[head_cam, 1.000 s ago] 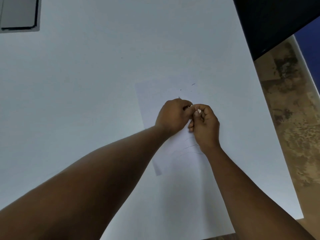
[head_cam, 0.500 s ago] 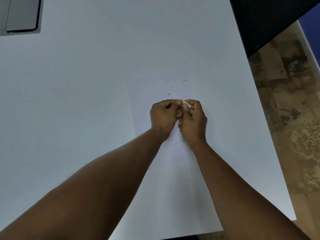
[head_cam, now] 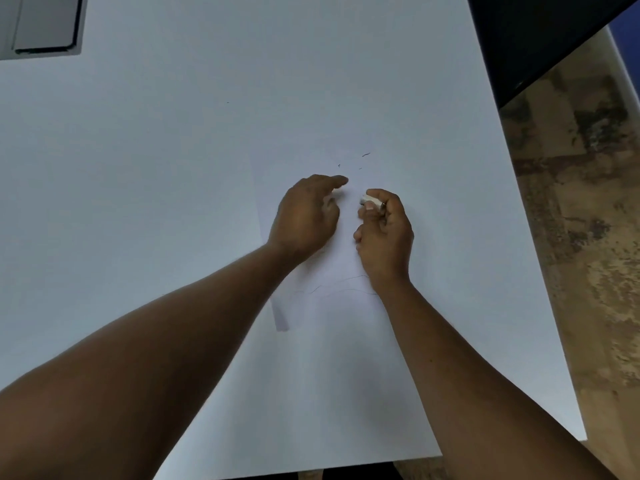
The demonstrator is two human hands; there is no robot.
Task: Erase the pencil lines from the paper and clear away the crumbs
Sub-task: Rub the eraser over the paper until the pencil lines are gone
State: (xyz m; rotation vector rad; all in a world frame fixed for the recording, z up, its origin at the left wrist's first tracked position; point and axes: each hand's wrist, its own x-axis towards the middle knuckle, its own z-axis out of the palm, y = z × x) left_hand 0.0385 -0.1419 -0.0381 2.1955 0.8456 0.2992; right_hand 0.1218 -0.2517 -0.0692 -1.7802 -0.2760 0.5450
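A white sheet of paper lies on the white table, barely set off from it. Faint pencil lines cross the sheet just below my hands. Dark eraser crumbs lie scattered at the sheet's far end. My right hand pinches a small white eraser between thumb and fingers. Just to the left of it, my left hand rests over the paper with its fingers loosely spread and holds nothing.
A grey flat device lies at the table's far left corner. A dark panel stands past the far right corner. The table's right edge drops to a mottled brown floor.
My two hands were joined around the eraser; now they have come apart. The left hand has let go and opened, and the right hand keeps the eraser.
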